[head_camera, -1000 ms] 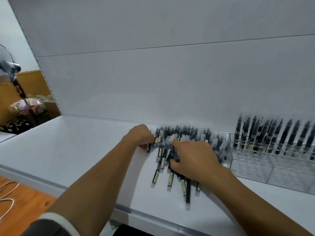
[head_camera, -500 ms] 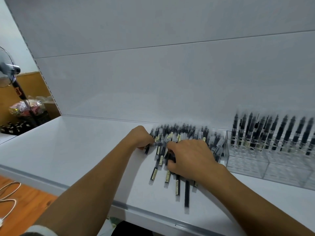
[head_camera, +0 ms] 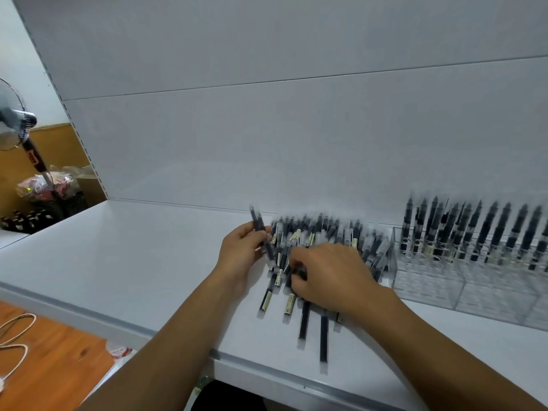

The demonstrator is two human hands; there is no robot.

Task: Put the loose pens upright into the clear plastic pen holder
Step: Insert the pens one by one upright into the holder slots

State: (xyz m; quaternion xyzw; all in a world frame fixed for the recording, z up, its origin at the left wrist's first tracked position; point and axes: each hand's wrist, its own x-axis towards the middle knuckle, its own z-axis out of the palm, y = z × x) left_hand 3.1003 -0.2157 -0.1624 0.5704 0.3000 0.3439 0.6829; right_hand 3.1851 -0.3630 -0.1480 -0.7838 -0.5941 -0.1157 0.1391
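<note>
A pile of loose black pens [head_camera: 323, 232] with clear caps lies on the white shelf [head_camera: 133, 262], several of them pointing toward the front edge. My left hand [head_camera: 241, 250] holds two pens [head_camera: 261, 229] tilted up off the pile's left end. My right hand [head_camera: 329, 277] lies over the middle of the pile with its fingers curled around pens. The clear plastic pen holder [head_camera: 474, 286] stands to the right of the pile with several black pens [head_camera: 474, 229] upright in its back rows.
A white back panel [head_camera: 267, 129] rises behind the shelf. The shelf's front edge [head_camera: 267, 372] runs close below the pens. At far left stand a fan [head_camera: 14, 123] and bagged goods [head_camera: 44, 185], with a wooden floor and a cable [head_camera: 14, 342] below.
My left hand has lifted two pens up from the left end of the pile. My right hand stays on the pile, its fingers curling tighter on pens.
</note>
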